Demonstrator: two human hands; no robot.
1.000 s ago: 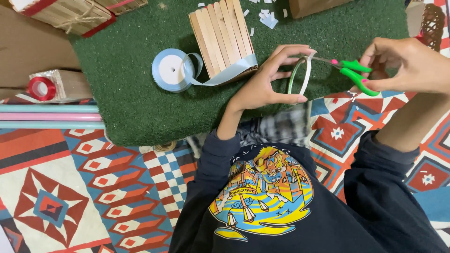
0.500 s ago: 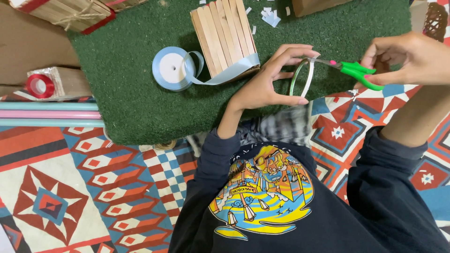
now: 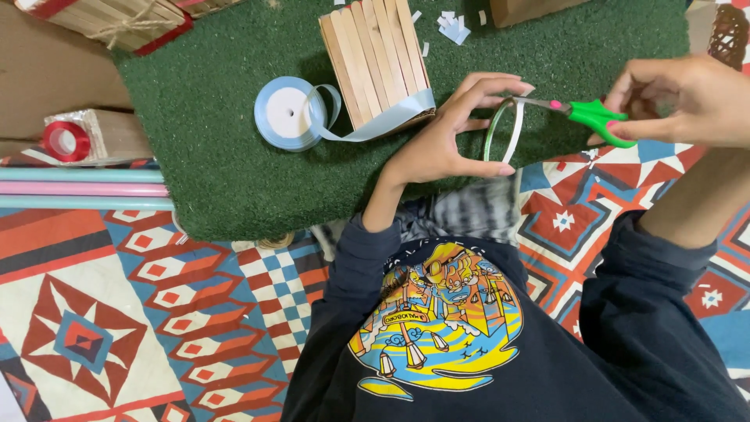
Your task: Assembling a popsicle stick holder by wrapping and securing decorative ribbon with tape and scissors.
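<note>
Left hand (image 3: pixel 445 137) pinches a strip of pale ribbon (image 3: pixel 504 129) between thumb and forefinger, bowing it into a tall loop just above the near edge of the green mat (image 3: pixel 219 164). Right hand (image 3: pixel 687 98) is closed around the green handles of the scissors (image 3: pixel 582 113), whose blades point left and touch the top of the loop; whether the blades are parted there is too small to tell. From the loop the ribbon seems to run back across the bundle of flat wooden sticks (image 3: pixel 379 59) to the pale blue spool (image 3: pixel 285 113) lying flat on the mat.

By the look of it, the ribbon is light, thin and limp, with a satin sheen that probably makes it slippery, so it holds shape only while stretched. A pinch close on either side of the blades looks the surest grip. White paper scraps (image 3: pixel 451 25) lie beyond the sticks, and a red tape roll (image 3: pixel 66 141) sits at far left.
</note>
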